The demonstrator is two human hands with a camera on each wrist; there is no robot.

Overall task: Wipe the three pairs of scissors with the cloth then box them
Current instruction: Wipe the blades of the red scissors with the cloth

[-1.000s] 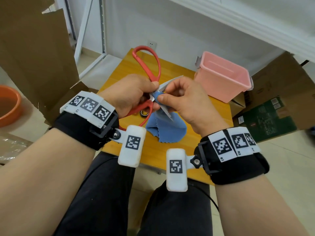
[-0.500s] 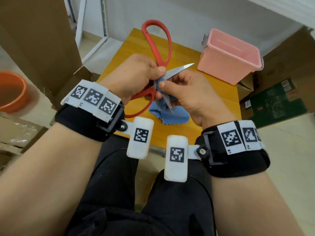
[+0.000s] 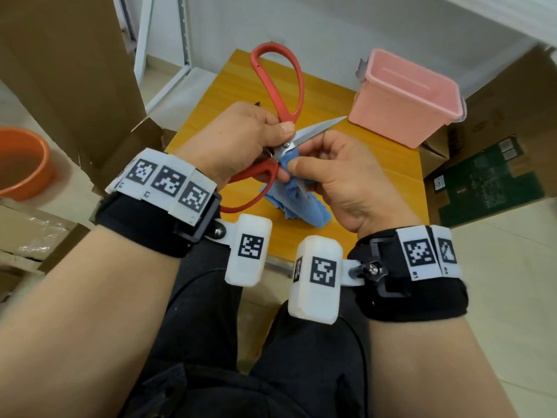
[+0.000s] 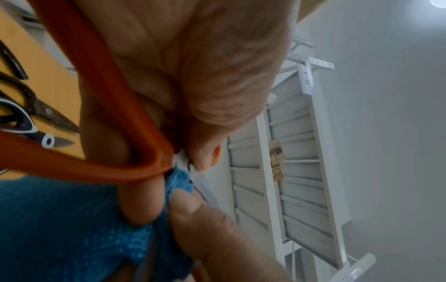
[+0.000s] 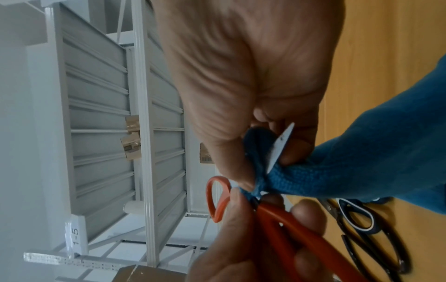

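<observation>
- Scissors (image 3: 278,95) with red handles sit raised above the counter (image 3: 379,164), blades spread wide: one blade points toward the pink box (image 3: 407,98), the other runs down into the blue cloth (image 3: 298,203).
- Our left hand (image 3: 241,140) has its grip clenched on the scissors near the pivot, thumb pressed beside the screw.
- Our right hand (image 3: 337,173) has its grip grasping the cloth, pinching it around the lower blade close to the pivot; the rest of the cloth hangs down to the counter.
- We judge this to be mid-wipe on the first pair, since the box looks empty from the head view.
- In the right wrist view a bare blade tip (image 5: 283,141) pokes out of the cloth right against our fingers, so a pull with the edge turned inward could nick them.
- The spread blades could swing shut on the cloth or a fingertip if our left grip loosens at the pivot.
- The free blade's point is near the box, and a careless turn could knock it.
- Two more pairs, a black pair (image 5: 381,246) and one with dark blue and white handles (image 5: 357,219), lie on the counter below, not yet boxed.
- The hanging cloth may drag across them.
</observation>
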